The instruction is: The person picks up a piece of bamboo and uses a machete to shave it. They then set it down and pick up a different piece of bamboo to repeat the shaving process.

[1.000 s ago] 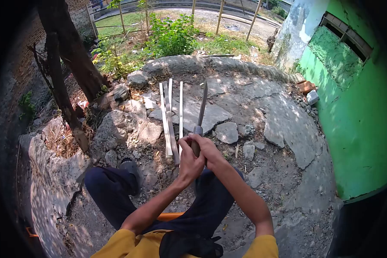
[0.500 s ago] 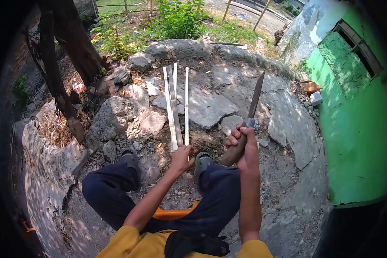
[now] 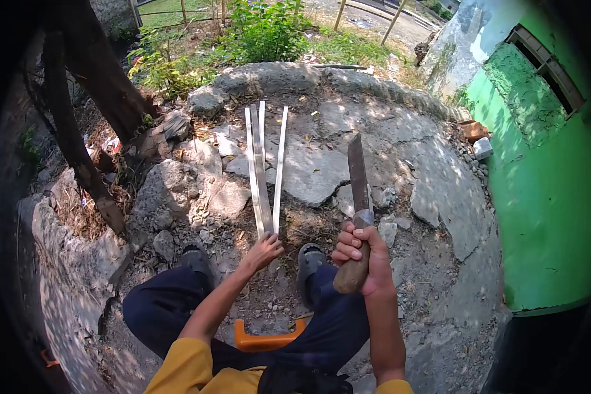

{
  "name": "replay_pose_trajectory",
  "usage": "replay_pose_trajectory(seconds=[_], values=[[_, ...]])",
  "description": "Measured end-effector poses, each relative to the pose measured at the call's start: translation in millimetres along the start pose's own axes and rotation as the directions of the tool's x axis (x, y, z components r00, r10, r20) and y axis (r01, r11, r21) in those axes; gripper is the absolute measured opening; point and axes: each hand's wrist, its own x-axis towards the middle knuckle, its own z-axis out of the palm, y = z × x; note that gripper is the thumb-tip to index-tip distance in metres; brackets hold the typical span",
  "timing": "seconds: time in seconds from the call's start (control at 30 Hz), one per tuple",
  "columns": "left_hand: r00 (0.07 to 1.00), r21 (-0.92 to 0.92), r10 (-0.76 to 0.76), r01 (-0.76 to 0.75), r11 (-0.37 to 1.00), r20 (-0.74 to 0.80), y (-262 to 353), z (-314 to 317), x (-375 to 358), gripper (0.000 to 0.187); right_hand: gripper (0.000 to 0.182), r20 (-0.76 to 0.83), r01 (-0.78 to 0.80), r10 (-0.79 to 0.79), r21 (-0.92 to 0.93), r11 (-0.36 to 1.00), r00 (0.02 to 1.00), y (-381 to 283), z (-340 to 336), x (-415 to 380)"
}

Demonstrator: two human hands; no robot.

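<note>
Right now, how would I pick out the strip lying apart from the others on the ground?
Start at the big flat slab of broken concrete ahead of the person's feet. Along its left edge lie pale thin strips; the left hand reaches their near ends. The lone strip is rightmost, leaning slightly, with a gap separating it from the bunched strips.

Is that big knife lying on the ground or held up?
Held up: the right hand grips the knife by its wooden handle, blade pointing away.

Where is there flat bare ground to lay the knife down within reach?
The flat concrete slab between the strips and the knife in the right hand is bare. Gritty open ground right of that hand, toward the green wall, is also free. Around the left hand it is crowded: strip ends, rubble, both sandals.
</note>
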Motion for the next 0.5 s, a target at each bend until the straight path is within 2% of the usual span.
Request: replay_pose_trajectory(seconds=[0.1,0.17,0.23,0.27,0.3,0.37,0.43,0.5], values=[[0.995,-0.106,-0.041,0.032,0.994,-0.092,-23,-64,18,0.025,0.012,0.026,-0.011,0.010,0.019,1.000,1.000,4,5,-3],[0.989,-0.095,-0.068,0.056,0.994,-0.129,-38,-107,37,0.034,0.013,0.058,0.030,-0.027,-0.055,0.998,0.998,4,10,-4],[0.954,-0.199,-0.175,0.127,0.972,-0.243,-56,-153,59,0.032,0.015,0.080,0.049,-0.041,-0.107,0.993,0.996,6,12,-6],[0.943,-0.131,-0.189,0.159,0.979,-0.274,-66,-183,66,0.033,0.016,0.059,0.094,-0.085,-0.167,0.981,0.995,7,12,-7],[0.898,-0.109,-0.212,0.184,0.977,-0.386,-76,-202,71,0.031,0.017,0.043,0.139,-0.132,-0.228,0.964,0.990,8,14,-7],[0.896,-0.161,-0.316,0.278,0.947,-0.311,-97,-222,59,0.025,0.018,0.049,0.151,-0.143,-0.238,0.960,0.988,8,15,-10],[0.922,-0.126,-0.302,0.279,0.952,-0.242,-108,-213,36,0.020,0.017,0.038,0.194,-0.191,-0.283,0.939,0.981,6,14,-12],[0.926,-0.171,-0.357,0.334,0.927,-0.122,-93,-195,7,0.020,0.016,0.048,0.203,-0.197,-0.273,0.940,0.979,4,14,-13]])
